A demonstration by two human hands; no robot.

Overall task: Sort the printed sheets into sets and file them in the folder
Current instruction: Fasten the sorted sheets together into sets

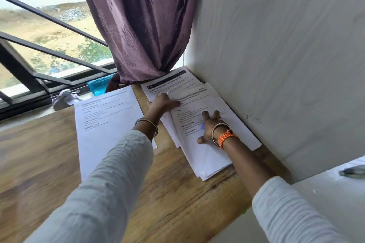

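Head view — both hands (164, 102) (210, 126) on sheets (207, 154).

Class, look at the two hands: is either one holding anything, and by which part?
The left hand pinches the top sheet at its lifted left edge. The right hand holds nothing; it presses flat on the stack.
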